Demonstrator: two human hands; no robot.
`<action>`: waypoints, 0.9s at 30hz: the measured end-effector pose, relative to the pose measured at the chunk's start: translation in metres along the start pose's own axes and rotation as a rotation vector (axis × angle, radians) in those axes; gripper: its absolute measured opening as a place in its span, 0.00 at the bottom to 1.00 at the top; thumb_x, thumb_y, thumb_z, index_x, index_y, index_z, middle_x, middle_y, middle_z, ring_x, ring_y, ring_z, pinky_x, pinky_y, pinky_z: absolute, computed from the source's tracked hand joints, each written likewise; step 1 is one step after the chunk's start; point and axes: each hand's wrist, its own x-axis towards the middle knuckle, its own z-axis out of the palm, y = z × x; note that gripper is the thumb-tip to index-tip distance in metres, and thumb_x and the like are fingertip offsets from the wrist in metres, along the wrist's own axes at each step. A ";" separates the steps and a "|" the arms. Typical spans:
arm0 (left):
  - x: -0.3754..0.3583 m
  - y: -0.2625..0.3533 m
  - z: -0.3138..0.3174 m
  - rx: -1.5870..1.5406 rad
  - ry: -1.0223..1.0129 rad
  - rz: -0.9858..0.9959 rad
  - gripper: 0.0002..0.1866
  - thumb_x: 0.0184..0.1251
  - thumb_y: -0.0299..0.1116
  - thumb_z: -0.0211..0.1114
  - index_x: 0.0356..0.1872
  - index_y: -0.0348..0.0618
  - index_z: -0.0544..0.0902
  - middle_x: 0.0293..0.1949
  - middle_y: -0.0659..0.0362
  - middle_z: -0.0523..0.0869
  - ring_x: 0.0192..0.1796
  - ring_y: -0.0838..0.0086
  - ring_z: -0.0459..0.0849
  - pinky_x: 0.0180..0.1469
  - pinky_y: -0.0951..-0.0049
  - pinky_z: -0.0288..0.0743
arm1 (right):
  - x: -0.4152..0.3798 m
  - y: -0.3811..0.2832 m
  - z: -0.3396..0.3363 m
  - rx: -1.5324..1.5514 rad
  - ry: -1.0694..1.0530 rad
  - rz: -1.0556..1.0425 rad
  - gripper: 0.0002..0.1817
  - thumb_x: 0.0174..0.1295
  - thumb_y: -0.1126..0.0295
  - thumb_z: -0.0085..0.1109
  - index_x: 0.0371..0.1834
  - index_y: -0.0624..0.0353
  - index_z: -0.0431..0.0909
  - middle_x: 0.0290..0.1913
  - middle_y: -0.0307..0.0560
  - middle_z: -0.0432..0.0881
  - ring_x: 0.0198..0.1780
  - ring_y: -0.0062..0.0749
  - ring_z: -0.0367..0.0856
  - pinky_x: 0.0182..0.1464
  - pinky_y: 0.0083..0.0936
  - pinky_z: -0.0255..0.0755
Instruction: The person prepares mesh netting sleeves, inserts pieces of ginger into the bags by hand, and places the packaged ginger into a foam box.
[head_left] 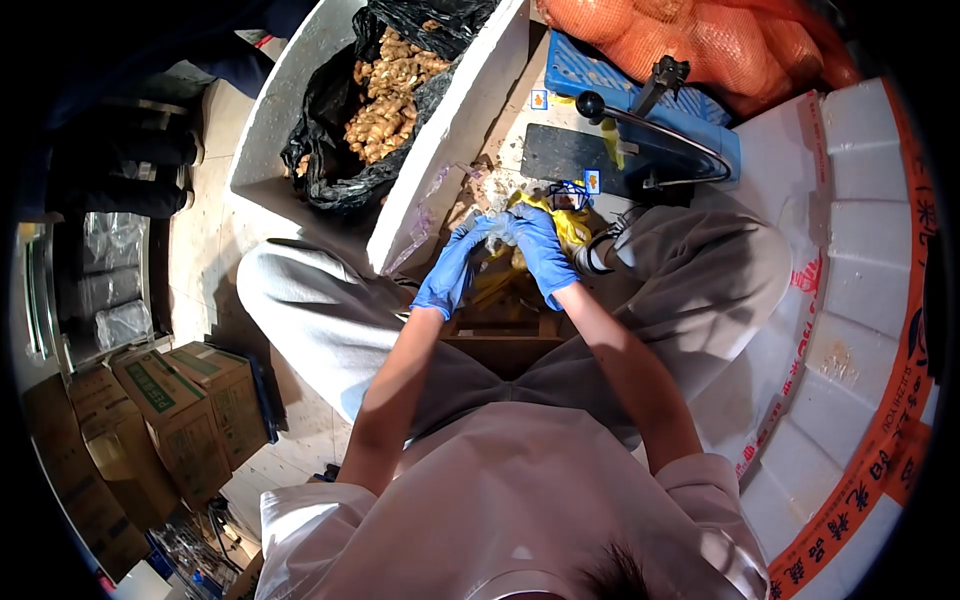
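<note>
Both of my hands wear blue gloves and meet between my knees. My left hand (453, 264) and my right hand (541, 246) have their fingers closed on a crumpled clear plastic piece (493, 232), small and partly hidden by the fingers. Yellow plastic (570, 224) lies right beside my right hand and continues under both hands. Beyond them, ginger roots (387, 105) fill a black plastic bag (332, 130) inside a white foam box (447, 130).
A blue device with a dark plate (570, 157) and a lever (670, 135) stands ahead on the right. Orange net sacks (690, 45) lie behind it. White foam boxes (860, 250) line the right side; cardboard boxes (175, 420) are stacked at left. Another person's dark-clothed legs (130, 165) show at upper left.
</note>
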 end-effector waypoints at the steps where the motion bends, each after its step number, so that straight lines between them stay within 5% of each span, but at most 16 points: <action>1: 0.002 0.001 -0.001 -0.107 0.024 0.000 0.25 0.63 0.45 0.48 0.60 0.50 0.59 0.59 0.64 0.61 0.60 0.71 0.59 0.58 0.66 0.54 | -0.001 -0.004 0.000 0.064 0.002 0.025 0.06 0.54 0.70 0.50 0.25 0.60 0.73 0.19 0.36 0.73 0.20 0.17 0.65 0.22 0.15 0.62; 4: 0.006 0.004 -0.003 -0.115 0.082 0.084 0.26 0.63 0.46 0.47 0.61 0.51 0.57 0.60 0.64 0.58 0.61 0.71 0.58 0.59 0.66 0.53 | -0.002 -0.018 -0.008 0.236 0.037 0.220 0.09 0.56 0.67 0.49 0.25 0.59 0.74 0.21 0.37 0.77 0.18 0.17 0.69 0.22 0.14 0.64; 7: 0.005 0.007 -0.002 0.060 0.114 0.205 0.28 0.62 0.45 0.49 0.62 0.50 0.54 0.62 0.61 0.56 0.62 0.72 0.55 0.60 0.69 0.51 | 0.001 -0.031 -0.013 0.259 0.022 0.189 0.12 0.58 0.63 0.48 0.26 0.59 0.75 0.20 0.38 0.78 0.19 0.18 0.72 0.21 0.12 0.65; 9: 0.005 0.010 0.006 0.009 0.196 0.393 0.29 0.58 0.34 0.57 0.60 0.44 0.56 0.56 0.62 0.62 0.54 0.78 0.64 0.56 0.81 0.56 | -0.002 -0.044 -0.011 0.221 -0.023 0.196 0.12 0.57 0.63 0.49 0.28 0.60 0.76 0.22 0.39 0.78 0.20 0.18 0.73 0.23 0.12 0.65; 12: 0.022 -0.009 -0.009 0.168 0.187 0.500 0.36 0.56 0.35 0.59 0.62 0.44 0.49 0.62 0.57 0.53 0.64 0.73 0.51 0.62 0.76 0.46 | -0.013 -0.070 0.000 0.227 -0.043 0.180 0.12 0.56 0.63 0.52 0.31 0.61 0.76 0.27 0.39 0.79 0.23 0.17 0.73 0.25 0.12 0.66; 15: 0.034 -0.017 -0.021 0.448 0.265 0.707 0.40 0.50 0.30 0.63 0.62 0.42 0.49 0.63 0.55 0.52 0.63 0.72 0.54 0.62 0.75 0.48 | -0.023 -0.075 0.018 0.442 0.113 0.050 0.09 0.54 0.66 0.55 0.32 0.61 0.74 0.29 0.37 0.77 0.25 0.15 0.70 0.27 0.13 0.65; 17: 0.027 -0.006 -0.007 0.335 0.285 0.708 0.42 0.46 0.26 0.65 0.62 0.42 0.49 0.62 0.54 0.52 0.62 0.71 0.56 0.62 0.74 0.49 | -0.011 -0.055 0.010 -0.017 -0.209 -0.009 0.07 0.53 0.68 0.56 0.28 0.61 0.73 0.26 0.35 0.75 0.24 0.15 0.67 0.27 0.15 0.63; 18: 0.030 -0.005 -0.014 0.444 0.290 0.755 0.42 0.47 0.27 0.65 0.62 0.42 0.49 0.62 0.54 0.53 0.62 0.70 0.56 0.62 0.74 0.49 | -0.009 -0.044 0.006 0.043 -0.258 0.053 0.07 0.52 0.69 0.57 0.26 0.61 0.72 0.25 0.35 0.73 0.24 0.17 0.64 0.26 0.18 0.62; 24: 0.020 0.010 -0.010 0.671 0.344 0.747 0.43 0.47 0.28 0.65 0.62 0.41 0.48 0.62 0.54 0.53 0.63 0.69 0.53 0.63 0.73 0.48 | -0.019 -0.062 0.009 -0.544 -0.014 -0.384 0.07 0.52 0.71 0.56 0.25 0.63 0.71 0.23 0.36 0.69 0.25 0.19 0.65 0.28 0.19 0.63; 25: 0.017 0.012 -0.007 0.615 0.307 0.739 0.43 0.47 0.29 0.65 0.62 0.41 0.48 0.62 0.54 0.52 0.63 0.68 0.52 0.63 0.73 0.47 | -0.019 -0.064 0.011 -0.545 -0.015 -0.383 0.07 0.52 0.71 0.56 0.25 0.63 0.71 0.23 0.36 0.69 0.25 0.19 0.65 0.28 0.19 0.63; 27: 0.011 0.013 -0.005 0.516 0.333 0.717 0.43 0.45 0.30 0.66 0.61 0.40 0.49 0.61 0.52 0.54 0.62 0.67 0.54 0.62 0.73 0.49 | -0.019 -0.066 0.015 -0.048 -0.088 -0.230 0.05 0.53 0.74 0.55 0.25 0.63 0.71 0.22 0.36 0.69 0.27 0.18 0.65 0.29 0.17 0.63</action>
